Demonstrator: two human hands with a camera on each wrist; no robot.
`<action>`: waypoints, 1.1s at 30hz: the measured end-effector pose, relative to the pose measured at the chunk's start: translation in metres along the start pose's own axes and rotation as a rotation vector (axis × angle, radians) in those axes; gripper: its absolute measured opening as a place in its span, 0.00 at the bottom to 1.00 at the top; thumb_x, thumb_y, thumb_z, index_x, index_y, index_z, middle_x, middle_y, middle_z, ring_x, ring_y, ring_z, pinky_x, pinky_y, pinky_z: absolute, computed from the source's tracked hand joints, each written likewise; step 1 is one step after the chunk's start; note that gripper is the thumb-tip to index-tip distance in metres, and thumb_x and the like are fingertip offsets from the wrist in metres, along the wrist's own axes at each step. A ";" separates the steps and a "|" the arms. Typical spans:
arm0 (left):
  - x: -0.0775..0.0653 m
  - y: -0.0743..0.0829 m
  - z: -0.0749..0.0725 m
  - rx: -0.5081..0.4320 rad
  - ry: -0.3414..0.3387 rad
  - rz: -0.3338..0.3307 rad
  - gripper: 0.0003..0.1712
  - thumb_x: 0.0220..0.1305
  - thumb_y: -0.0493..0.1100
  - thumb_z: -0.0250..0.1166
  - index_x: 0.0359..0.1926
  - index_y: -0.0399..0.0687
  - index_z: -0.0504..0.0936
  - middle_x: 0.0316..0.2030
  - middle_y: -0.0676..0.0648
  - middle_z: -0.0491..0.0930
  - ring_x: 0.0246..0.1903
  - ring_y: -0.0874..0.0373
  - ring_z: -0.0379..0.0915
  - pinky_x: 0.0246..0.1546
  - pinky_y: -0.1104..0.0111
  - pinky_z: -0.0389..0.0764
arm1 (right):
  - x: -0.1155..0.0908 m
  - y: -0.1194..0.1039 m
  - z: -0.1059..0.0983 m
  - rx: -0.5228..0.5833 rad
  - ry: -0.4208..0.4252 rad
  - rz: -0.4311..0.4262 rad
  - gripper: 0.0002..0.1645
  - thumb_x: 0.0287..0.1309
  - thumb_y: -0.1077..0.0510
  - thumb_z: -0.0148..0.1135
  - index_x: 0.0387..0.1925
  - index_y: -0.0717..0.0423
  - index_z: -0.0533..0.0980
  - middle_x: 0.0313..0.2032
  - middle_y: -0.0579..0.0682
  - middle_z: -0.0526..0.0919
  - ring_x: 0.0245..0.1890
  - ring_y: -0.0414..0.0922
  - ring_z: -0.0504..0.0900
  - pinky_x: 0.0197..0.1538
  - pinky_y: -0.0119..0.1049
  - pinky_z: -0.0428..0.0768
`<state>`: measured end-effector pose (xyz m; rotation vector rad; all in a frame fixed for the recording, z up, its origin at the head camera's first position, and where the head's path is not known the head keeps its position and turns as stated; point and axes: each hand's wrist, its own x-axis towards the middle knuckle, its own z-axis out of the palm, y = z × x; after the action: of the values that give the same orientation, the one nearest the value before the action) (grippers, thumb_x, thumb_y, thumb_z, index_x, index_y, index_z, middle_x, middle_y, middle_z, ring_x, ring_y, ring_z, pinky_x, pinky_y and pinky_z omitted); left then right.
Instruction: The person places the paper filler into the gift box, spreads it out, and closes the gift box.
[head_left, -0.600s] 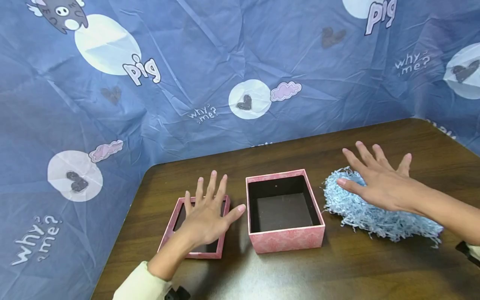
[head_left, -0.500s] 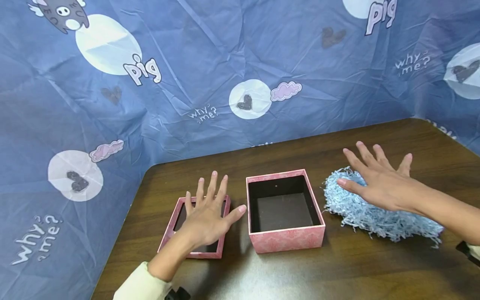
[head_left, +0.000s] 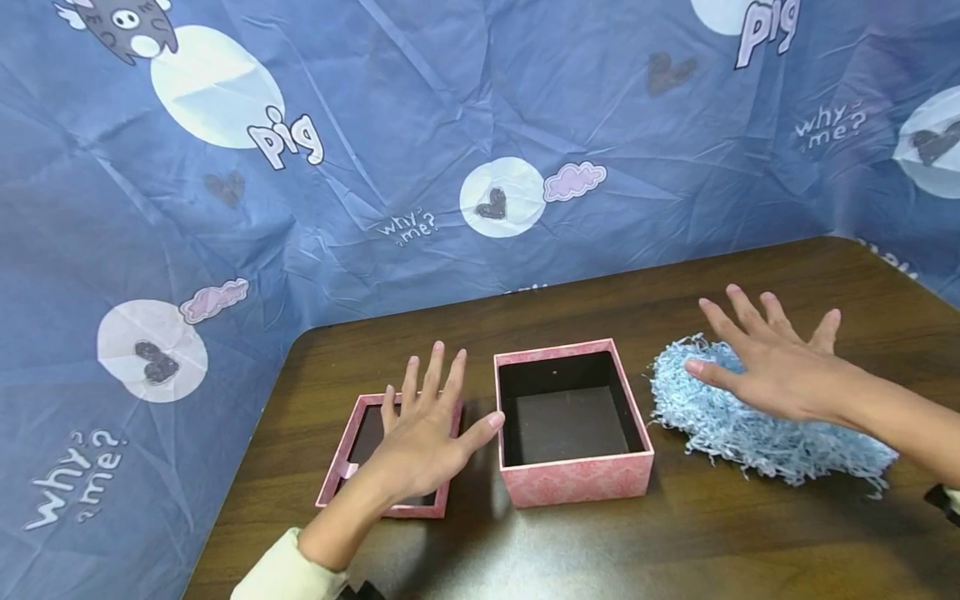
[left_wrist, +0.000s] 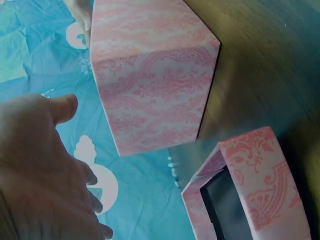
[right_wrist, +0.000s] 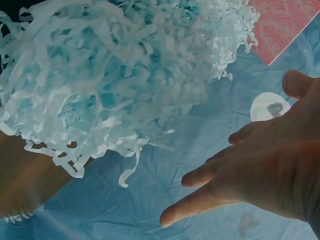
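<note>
A pink patterned box point(head_left: 576, 480) with a dark inside stands uncovered mid-table; nothing lies in it. To its left is a shallow pink lid point(head_left: 339, 454), inside facing up, with a small pale tab at its left edge. My left hand point(head_left: 423, 446) hovers over that lid, fingers spread, holding nothing, and hides part of it. A heap of pale blue shredded paper point(head_left: 720, 433) lies right of the box. Over it my right hand point(head_left: 787, 375) is held, fingers spread. In the right wrist view a gap shows between this hand point(right_wrist: 260, 165) and the shredded paper point(right_wrist: 125, 75).
The dark wood table point(head_left: 570, 550) has rounded far corners. A blue printed cloth point(head_left: 390, 108) hangs behind it and along both sides. Pale sleeves end near my wrists, with a black strap piece point(head_left: 362, 592) at the left one.
Both hands have drifted slightly to the right, still spread. The lid's pale tab shows more now. Box, lid and shredded paper stay where they were.
</note>
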<state>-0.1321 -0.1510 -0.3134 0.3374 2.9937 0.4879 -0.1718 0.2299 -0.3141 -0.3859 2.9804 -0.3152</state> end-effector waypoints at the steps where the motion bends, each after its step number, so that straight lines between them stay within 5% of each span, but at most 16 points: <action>1: 0.000 0.001 0.000 -0.008 0.002 0.004 0.51 0.63 0.75 0.46 0.76 0.63 0.33 0.74 0.53 0.23 0.73 0.46 0.16 0.64 0.36 0.28 | 0.000 0.001 0.000 0.000 -0.002 0.003 0.54 0.64 0.26 0.38 0.75 0.49 0.31 0.72 0.64 0.23 0.67 0.74 0.27 0.45 0.77 0.14; 20: -0.005 0.016 0.006 -0.176 -0.004 0.032 0.52 0.59 0.74 0.54 0.76 0.65 0.40 0.76 0.51 0.34 0.74 0.46 0.24 0.66 0.40 0.33 | -0.001 0.026 -0.002 0.000 0.007 0.087 0.57 0.62 0.24 0.37 0.75 0.54 0.30 0.70 0.69 0.24 0.65 0.79 0.32 0.44 0.79 0.16; 33: -0.007 0.023 0.012 -0.291 0.046 0.037 0.51 0.56 0.67 0.63 0.75 0.65 0.50 0.74 0.48 0.46 0.73 0.46 0.37 0.64 0.39 0.42 | 0.001 0.042 -0.001 -0.061 0.005 0.143 0.58 0.62 0.23 0.33 0.73 0.59 0.29 0.67 0.79 0.29 0.55 0.87 0.51 0.44 0.86 0.39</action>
<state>-0.1190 -0.1276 -0.3165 0.3602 2.9046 0.9332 -0.1832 0.2691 -0.3219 -0.1766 3.0075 -0.2120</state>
